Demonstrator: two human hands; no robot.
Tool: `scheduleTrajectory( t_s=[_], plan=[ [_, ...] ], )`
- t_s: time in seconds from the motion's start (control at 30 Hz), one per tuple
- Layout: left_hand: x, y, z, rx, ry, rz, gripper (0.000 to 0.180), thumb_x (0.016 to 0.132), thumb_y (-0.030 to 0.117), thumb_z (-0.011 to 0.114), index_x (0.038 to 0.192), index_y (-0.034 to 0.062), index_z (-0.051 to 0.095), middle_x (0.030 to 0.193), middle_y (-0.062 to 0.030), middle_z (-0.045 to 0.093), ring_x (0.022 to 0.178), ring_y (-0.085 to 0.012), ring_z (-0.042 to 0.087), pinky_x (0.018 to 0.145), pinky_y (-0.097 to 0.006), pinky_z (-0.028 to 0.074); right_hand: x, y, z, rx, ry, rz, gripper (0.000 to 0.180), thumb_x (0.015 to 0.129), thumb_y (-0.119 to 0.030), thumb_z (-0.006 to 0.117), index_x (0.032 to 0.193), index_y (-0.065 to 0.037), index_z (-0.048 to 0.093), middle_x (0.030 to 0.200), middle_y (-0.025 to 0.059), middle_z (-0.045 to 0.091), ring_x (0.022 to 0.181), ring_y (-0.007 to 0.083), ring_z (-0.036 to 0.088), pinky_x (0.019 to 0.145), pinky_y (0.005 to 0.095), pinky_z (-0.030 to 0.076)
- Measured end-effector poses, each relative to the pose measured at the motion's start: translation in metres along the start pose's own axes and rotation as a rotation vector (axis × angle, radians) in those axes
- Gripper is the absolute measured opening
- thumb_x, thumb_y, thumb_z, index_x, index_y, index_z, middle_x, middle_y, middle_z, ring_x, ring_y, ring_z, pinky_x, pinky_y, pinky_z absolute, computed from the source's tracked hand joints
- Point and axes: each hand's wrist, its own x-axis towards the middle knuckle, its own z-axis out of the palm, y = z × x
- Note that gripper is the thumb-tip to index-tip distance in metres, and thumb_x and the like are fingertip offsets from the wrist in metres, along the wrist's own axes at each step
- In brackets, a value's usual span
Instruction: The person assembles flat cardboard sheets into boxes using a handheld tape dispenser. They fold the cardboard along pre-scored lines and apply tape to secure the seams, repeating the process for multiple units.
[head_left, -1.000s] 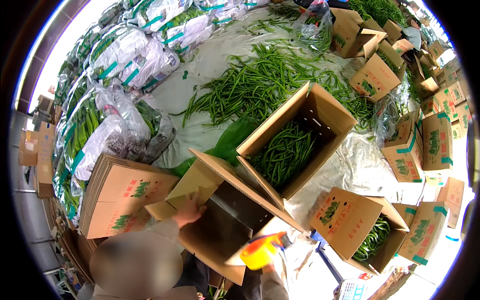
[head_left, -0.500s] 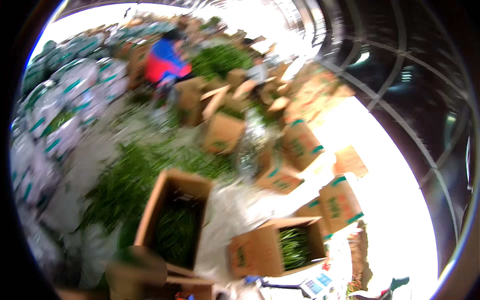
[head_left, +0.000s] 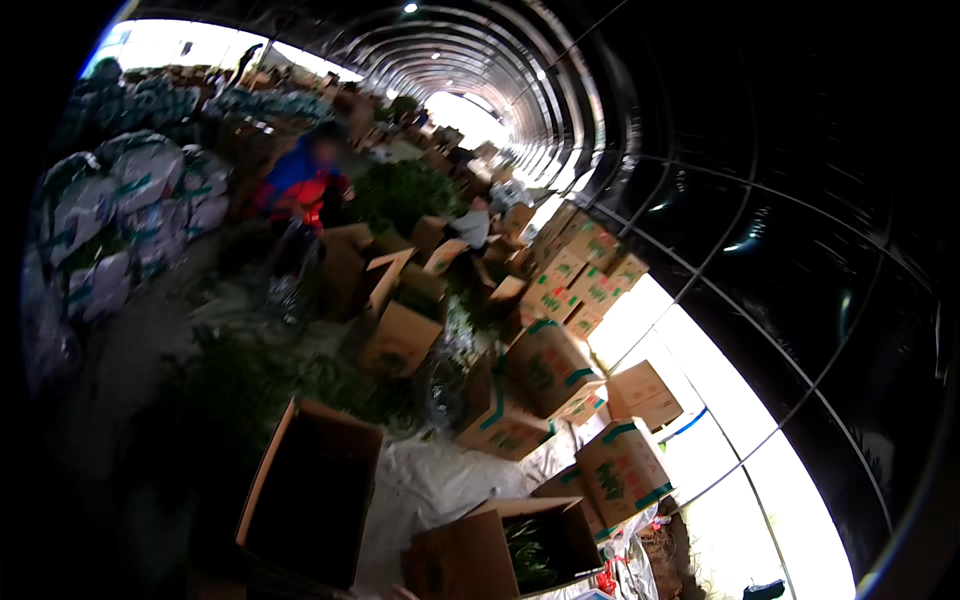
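Note:
Neither of my hands can be made out. At the lower edge, between two cartons, is a small pale sliver, too little to tell what it is. Nearest to me stands a tall open cardboard box (head_left: 262, 478), its inside in deep shadow. To its right, a second open carton (head_left: 455, 553) lies tilted, with long green leafy stalks (head_left: 532, 548) inside. A loose heap of green stalks (head_left: 235, 385) is spread on the ground sheet beyond the tall box.
Taped cartons (head_left: 625, 470) stand at the right, with stacked boxes (head_left: 585, 275) farther back. Crumpled white plastic sheeting (head_left: 425, 485) covers the ground between the boxes. Stuffed plastic bags (head_left: 140, 185) line the left. A person (head_left: 295, 180) in blue and red sits near another green heap (head_left: 405, 195).
My view has tilted up and swung rightward, so more of the arched roof shows and the near boxes sit lower. The picture is darker and sharper. The scale has mostly dropped out of view.

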Motion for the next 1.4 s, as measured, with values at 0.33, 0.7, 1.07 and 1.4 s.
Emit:
scheduleTrajectory(
  t_s=[0.33, 0.7, 1.07, 1.4],
  plan=[
    [-0.032, 0.008, -0.010, 0.132, -0.218, -0.520, 0.064, 0.098, 0.048, 0.054, 0.137, -0.0026, 0.052, 0.122, -0.0258, 0.056, 0.104, -0.0490, 0.056, 0.088, -0.063, 0.045, -0.048, -0.045, -0.010, 0.217, -0.335, 0.212, 0.050, 0.091, -0.048, 0.061, 0.119, -0.007, 0.068, 0.105, 0.0093, 0.074, 0.097, 0.0246, 0.070, 0.082, 0.0354, 0.053],
    [-0.002, 0.055, 0.013, 0.038, -0.143, -0.753, 0.063, 0.101, 0.055, 0.046, 0.130, -0.0003, 0.059, 0.109, -0.0204, 0.067, 0.094, -0.0429, 0.064, 0.083, -0.056, 0.053, -0.012, 0.019, 0.013, 0.152, -0.048, 0.143, 0.058, 0.090, -0.052, 0.061, 0.125, -0.006, 0.063, 0.116, 0.0109, 0.068, 0.110, 0.0269, 0.063, 0.098, 0.0402, 0.040],
    [0.025, 0.063, 0.019, 0.013, -0.083, -0.853, 0.052, 0.102, 0.042, 0.047, 0.124, -0.0026, 0.062, 0.118, -0.0276, 0.064, 0.102, -0.0453, 0.063, 0.088, -0.054, 0.052, -0.012, 0.053, 0.013, 0.161, 0.084, 0.079, 0.062, 0.090, -0.057, 0.057, 0.126, -0.007, 0.063, 0.123, 0.0125, 0.064, 0.120, 0.0303, 0.057, 0.108, 0.0470, 0.030],
    [-0.002, 0.051, 0.071, 0.525, -0.008, -0.780, 0.053, 0.100, 0.032, 0.048, 0.132, -0.0094, 0.053, 0.120, -0.0328, 0.063, 0.105, -0.0464, 0.063, 0.092, -0.054, 0.051, -0.098, 0.084, 0.056, 0.146, 0.133, 0.055, 0.066, 0.090, -0.061, 0.054, 0.127, -0.008, 0.062, 0.129, 0.0140, 0.061, 0.129, 0.0334, 0.051, 0.117, 0.0531, 0.021]
  ],
)
